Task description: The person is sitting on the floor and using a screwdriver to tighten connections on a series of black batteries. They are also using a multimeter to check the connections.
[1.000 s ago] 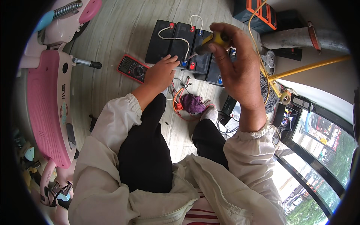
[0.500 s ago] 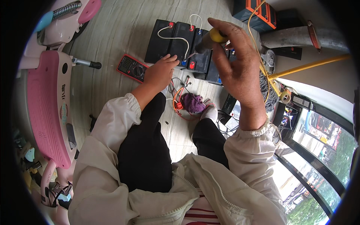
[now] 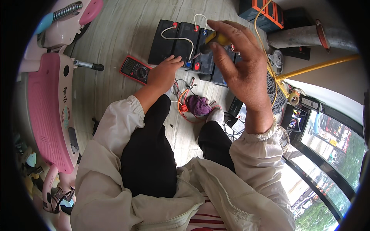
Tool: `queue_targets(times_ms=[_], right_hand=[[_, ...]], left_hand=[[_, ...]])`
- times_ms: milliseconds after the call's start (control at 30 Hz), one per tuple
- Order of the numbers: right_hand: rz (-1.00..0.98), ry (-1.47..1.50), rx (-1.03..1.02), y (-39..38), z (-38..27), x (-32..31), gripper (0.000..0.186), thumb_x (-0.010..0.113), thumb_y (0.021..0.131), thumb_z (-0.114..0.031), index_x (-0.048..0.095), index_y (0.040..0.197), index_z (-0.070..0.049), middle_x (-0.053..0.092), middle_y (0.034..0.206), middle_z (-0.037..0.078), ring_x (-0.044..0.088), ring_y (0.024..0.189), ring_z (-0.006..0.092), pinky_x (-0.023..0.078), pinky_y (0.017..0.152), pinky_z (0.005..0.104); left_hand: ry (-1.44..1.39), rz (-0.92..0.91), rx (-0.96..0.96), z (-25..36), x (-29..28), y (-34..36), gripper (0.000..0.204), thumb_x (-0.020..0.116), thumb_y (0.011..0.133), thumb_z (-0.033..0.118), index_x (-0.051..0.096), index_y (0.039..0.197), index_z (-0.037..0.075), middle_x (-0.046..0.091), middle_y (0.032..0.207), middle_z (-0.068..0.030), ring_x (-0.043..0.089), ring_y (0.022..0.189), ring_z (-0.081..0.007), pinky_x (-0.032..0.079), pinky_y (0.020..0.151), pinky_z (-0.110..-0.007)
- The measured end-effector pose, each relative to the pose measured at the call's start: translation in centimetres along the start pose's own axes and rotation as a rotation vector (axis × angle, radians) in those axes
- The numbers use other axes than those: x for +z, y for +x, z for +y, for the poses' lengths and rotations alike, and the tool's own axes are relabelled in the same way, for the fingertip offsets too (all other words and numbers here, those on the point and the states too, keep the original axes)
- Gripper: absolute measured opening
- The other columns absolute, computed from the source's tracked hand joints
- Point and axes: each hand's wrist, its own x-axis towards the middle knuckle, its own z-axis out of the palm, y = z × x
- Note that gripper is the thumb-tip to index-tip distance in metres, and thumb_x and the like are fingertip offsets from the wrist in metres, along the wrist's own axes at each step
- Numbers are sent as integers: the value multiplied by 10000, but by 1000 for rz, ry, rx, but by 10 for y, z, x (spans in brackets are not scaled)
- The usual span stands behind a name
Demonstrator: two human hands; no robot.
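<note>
Several black batteries (image 3: 161,50) stand side by side on the floor ahead of me. My right hand (image 3: 244,63) grips the yellow-and-black handle of a screwdriver (image 3: 211,41) between thumb and fingers. Its shaft slants down left, the tip at a blue terminal (image 3: 188,64) beside a red terminal (image 3: 197,66). A white wire (image 3: 180,39) curves over the two left batteries from a red terminal to that blue one. My left hand (image 3: 162,74) lies against the near edge of the left batteries, fingers stretched out close to the blue terminal. Part of the right batteries is hidden behind my right hand.
A red multimeter (image 3: 134,70) lies left of my left hand. Between my feet and the batteries are tangled cables (image 3: 179,106) and a purple cloth bundle (image 3: 198,105). A pink scooter (image 3: 52,111) stands at left. At right are a yellow pole (image 3: 320,67) and orange-black boxes (image 3: 262,14).
The screwdriver handle has turned within my right hand, and its fingers have shifted slightly left. The tip stays at the blue terminal. My left hand has barely moved.
</note>
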Motion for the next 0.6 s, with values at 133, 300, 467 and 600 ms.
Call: queue_targets(times_ms=[133, 300, 467, 600], right_hand=[[-28, 11, 25, -1, 1, -1, 399, 695, 868, -19, 672, 1256, -110, 681, 1155, 145, 677, 953, 335, 539, 846, 381], [3, 176, 129, -5, -4, 3, 403, 692, 887, -22, 644, 1279, -100, 654, 1182, 159, 683, 950, 323, 544, 836, 380], [23, 21, 92, -3, -5, 3, 408, 691, 880, 3, 646, 1274, -92, 612, 1146, 147, 675, 930, 324, 547, 813, 380], [-24, -40, 130, -4, -6, -1, 413, 698, 872, -7, 649, 1271, -98, 618, 1085, 142, 661, 934, 317, 545, 811, 380]], left_hand=[[-14, -5, -8, 0, -1, 0, 354, 511, 998, 71, 643, 1326, 86, 571, 1467, -64, 479, 1405, -261, 446, 1117, -368], [-32, -10, -16, 3, -1, 1, 346, 507, 1001, 72, 649, 1317, 81, 573, 1464, -67, 480, 1404, -267, 444, 1120, -372], [17, 8, -1, 0, 0, 1, 457, 493, 910, -18, 647, 1324, 95, 564, 1479, -47, 474, 1414, -240, 469, 1099, -358], [6, 1, -7, 2, 0, 1, 411, 493, 946, 22, 651, 1320, 93, 571, 1470, -54, 478, 1409, -247, 460, 1106, -359]])
